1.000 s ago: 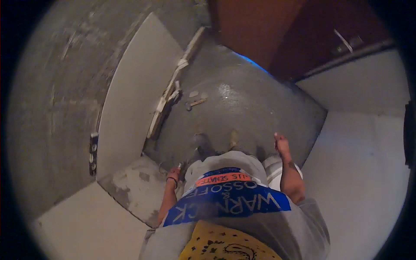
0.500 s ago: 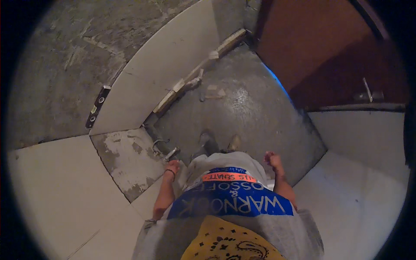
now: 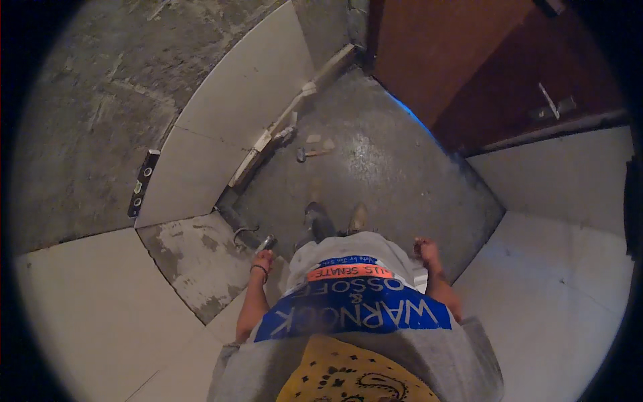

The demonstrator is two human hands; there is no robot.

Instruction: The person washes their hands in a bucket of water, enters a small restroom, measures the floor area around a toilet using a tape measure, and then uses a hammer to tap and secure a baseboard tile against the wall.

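My left hand point(image 3: 264, 261), a band around its wrist, is closed around a short shiny metal cylinder point(image 3: 268, 242) whose kind I cannot make out. Just beyond it, a thin curved grey piece point(image 3: 242, 231) lies by the patchy, mortar-smeared wall section point(image 3: 194, 258). On my right side, my right hand point(image 3: 426, 250) hangs near my shirt with its fingers curled. Whatever may be inside those fingers is hidden. A hammer point(image 3: 313, 154) with a grey head and pale handle rests on the concrete floor point(image 3: 375, 174) ahead of my feet.
Pieces of wood point(image 3: 278, 130) run along the foot of the large light tile point(image 3: 221, 107). A black spirit level point(image 3: 143, 184) stands by that tile's left edge. The brown door point(image 3: 482, 67) has blue light along its bottom. Light tiles point(image 3: 542, 281) cover the right side.
The view has shifted, and the hammer shows more plainly. My left hand and the metal cylinder have moved slightly relative to the wall. My right hand stays curled at my side.
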